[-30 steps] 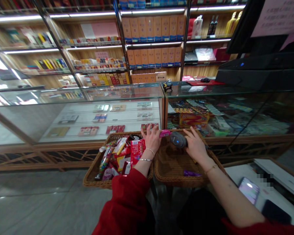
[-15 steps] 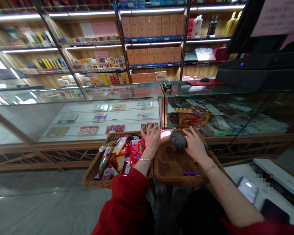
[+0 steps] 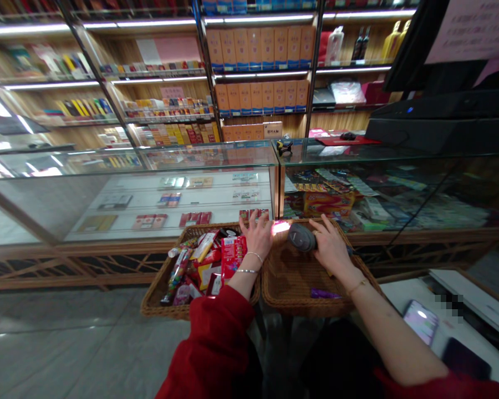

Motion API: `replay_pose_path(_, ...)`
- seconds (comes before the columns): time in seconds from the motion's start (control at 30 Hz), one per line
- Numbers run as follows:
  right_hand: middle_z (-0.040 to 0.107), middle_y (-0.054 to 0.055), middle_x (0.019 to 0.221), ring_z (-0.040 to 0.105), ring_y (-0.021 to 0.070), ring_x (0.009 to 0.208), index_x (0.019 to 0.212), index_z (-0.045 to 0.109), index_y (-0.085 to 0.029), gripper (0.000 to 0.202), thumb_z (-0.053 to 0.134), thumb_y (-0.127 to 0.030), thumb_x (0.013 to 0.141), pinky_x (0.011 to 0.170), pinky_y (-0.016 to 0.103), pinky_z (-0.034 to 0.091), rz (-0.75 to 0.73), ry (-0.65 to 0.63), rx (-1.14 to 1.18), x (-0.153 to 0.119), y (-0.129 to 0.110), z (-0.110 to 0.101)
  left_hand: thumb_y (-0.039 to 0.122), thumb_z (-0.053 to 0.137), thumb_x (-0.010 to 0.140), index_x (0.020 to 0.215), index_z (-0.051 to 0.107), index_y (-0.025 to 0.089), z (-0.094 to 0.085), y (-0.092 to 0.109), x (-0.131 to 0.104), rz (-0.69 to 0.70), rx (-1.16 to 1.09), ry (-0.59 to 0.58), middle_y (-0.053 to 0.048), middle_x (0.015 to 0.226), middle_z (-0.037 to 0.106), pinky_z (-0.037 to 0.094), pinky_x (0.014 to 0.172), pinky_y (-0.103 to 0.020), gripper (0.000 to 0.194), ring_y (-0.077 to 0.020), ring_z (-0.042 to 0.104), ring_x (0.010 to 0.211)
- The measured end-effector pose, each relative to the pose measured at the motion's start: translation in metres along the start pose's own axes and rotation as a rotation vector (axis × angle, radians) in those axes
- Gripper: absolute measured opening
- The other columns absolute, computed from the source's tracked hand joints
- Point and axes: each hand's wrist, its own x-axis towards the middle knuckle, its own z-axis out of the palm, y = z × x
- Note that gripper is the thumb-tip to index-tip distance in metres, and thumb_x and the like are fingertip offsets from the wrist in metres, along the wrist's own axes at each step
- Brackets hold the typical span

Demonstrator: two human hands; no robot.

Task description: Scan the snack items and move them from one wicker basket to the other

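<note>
My right hand (image 3: 331, 249) is wrapped round a dark grey handheld barcode scanner (image 3: 301, 238) above the right wicker basket (image 3: 291, 307). The scanner's head points left and throws a bright pinkish-white light (image 3: 280, 226) beside my left hand (image 3: 258, 235). That hand hovers at the right side of the left wicker basket (image 3: 152, 307), its fingers bent forward; what it grips by the lit patch is too glaring to make out. A red snack packet (image 3: 232, 255) with a barcode lies by my left wrist, among several colourful wrapped snacks (image 3: 205, 263). A purple wrapped item (image 3: 325, 293) lies in the right basket.
A glass display counter (image 3: 174, 238) runs across in front, with boxed goods on shelves (image 3: 258, 71) behind. At right, a monitor (image 3: 416, 44) stands on the counter; a phone (image 3: 421, 321) and a dark flat object (image 3: 466, 359) lie on a white surface.
</note>
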Motion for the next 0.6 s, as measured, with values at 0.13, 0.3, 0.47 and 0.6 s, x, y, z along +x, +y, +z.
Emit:
replay_pose_path(0.13,0.057,0.014,0.149,0.025,0.0387,0.154,0.100,0.070,-0.012,0.031,0.056,-0.003,0.074,0.118,0.065,0.040,-0.008,-0.001,-0.002,0.0009,-0.0013,-0.0014,0.020,0.061,0.087,0.113,0.073,0.031,0.0002,-0.0005,-0.0003,0.006,0.000,-0.005,-0.006,0.144,0.063,0.005,0.120,-0.076,0.030,-0.0369,0.038,0.148)
replay_pose_path(0.3,0.058,0.014,0.147,0.025,0.0383,0.154,0.100,0.070,-0.012,0.030,0.057,-0.005,0.075,0.119,0.065,0.040,0.002,-0.012,0.015,0.0007,-0.0012,-0.0021,0.020,0.063,0.087,0.112,0.073,0.031,0.0011,-0.0011,-0.0008,0.005,0.000,0.008,-0.006,0.143,0.063,0.006,0.120,-0.076,0.029,-0.0373,0.039,0.147)
replay_pose_path(0.47,0.059,0.014,0.146,0.025,0.0368,0.155,0.102,0.070,-0.013,0.032,0.058,-0.005,0.074,0.120,0.064,0.039,0.008,-0.006,0.054,-0.0006,-0.0002,-0.0021,0.021,0.064,0.087,0.113,0.073,0.031,0.0019,-0.0014,-0.0011,0.009,-0.005,0.011,-0.006,0.142,0.064,0.006,0.120,-0.076,0.029,-0.0376,0.039,0.147)
replay_pose_path(0.6,0.059,0.015,0.145,0.025,0.0366,0.155,0.103,0.071,-0.013,0.033,0.057,-0.004,0.074,0.120,0.064,0.039,0.014,-0.015,0.057,-0.0014,-0.0005,-0.0032,0.022,0.064,0.088,0.112,0.073,0.031,0.0018,-0.0009,-0.0012,0.006,-0.007,0.014,-0.006,0.142,0.064,0.006,0.120,-0.076,0.028,-0.0372,0.040,0.147)
